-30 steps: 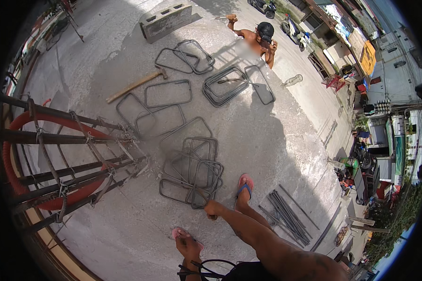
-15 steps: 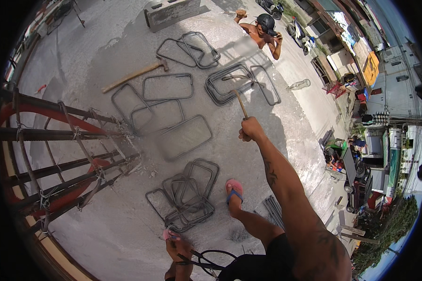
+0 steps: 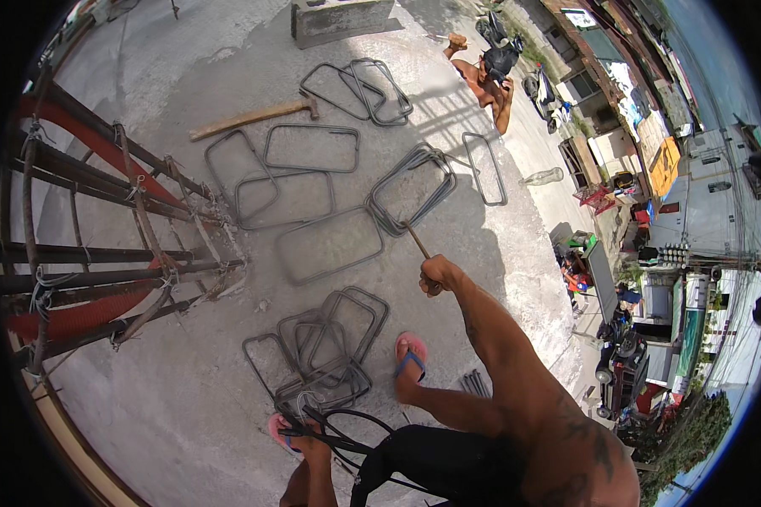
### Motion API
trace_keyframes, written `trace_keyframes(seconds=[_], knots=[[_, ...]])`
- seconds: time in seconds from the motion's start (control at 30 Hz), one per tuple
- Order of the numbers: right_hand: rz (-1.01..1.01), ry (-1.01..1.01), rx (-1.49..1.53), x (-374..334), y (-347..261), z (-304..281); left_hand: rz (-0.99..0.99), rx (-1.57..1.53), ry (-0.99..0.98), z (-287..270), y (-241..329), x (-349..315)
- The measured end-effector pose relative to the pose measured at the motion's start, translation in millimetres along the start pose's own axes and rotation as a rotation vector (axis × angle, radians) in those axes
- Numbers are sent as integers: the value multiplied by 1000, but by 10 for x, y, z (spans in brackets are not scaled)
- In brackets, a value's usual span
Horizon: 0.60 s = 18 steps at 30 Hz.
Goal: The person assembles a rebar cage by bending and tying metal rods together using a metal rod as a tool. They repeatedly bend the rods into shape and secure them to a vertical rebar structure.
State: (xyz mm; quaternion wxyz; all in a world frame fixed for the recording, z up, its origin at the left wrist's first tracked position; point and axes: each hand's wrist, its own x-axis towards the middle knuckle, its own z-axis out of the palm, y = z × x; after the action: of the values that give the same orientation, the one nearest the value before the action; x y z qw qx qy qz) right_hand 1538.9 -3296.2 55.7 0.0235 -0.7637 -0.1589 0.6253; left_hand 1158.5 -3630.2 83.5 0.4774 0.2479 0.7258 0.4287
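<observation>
My right hand (image 3: 436, 275) is closed round a thin brownish rod (image 3: 418, 242), the arm stretched out ahead. The rod's far end meets the near edge of a stack of bent steel rebar stirrups (image 3: 384, 215), rounded rectangles lying on the concrete. To its left, several single stirrups (image 3: 330, 245) lie flat, some overlapping. Closer to me, a looser heap of stirrups (image 3: 347, 367) lies by my feet. One narrow stirrup (image 3: 487, 201) rests right of the stack. My left hand is out of view; black cord-like strands (image 3: 347, 439) cross near my left foot.
A wooden-handled hammer (image 3: 254, 118) lies beyond the stirrups, with a concrete block (image 3: 342, 24) farther off. A tied rebar cage (image 3: 101, 262) stands at the left. A glass bottle (image 3: 543, 177) lies at the right. Another person in a dark cap (image 3: 500, 59) is at the far side.
The stirrup stack has slid toward me with the rod at its edge, away from the narrow stirrup. My right hand has drawn back, and the view has shifted slightly.
</observation>
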Motion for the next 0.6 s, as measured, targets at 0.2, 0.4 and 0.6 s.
trace_keyframes(seconds=[0.2, 0.4, 0.6], knots=[[125, -313, 102, -767, 968, 619, -287, -293, 6, -689, -171, -625], [172, -288, 238, -1875, 1648, 1588, -228, -40, -20, -1136, 311, -873], [-211, -294, -1018, -2737, 1140, 1366, -151, 198, -13, -1362, 889, -893]])
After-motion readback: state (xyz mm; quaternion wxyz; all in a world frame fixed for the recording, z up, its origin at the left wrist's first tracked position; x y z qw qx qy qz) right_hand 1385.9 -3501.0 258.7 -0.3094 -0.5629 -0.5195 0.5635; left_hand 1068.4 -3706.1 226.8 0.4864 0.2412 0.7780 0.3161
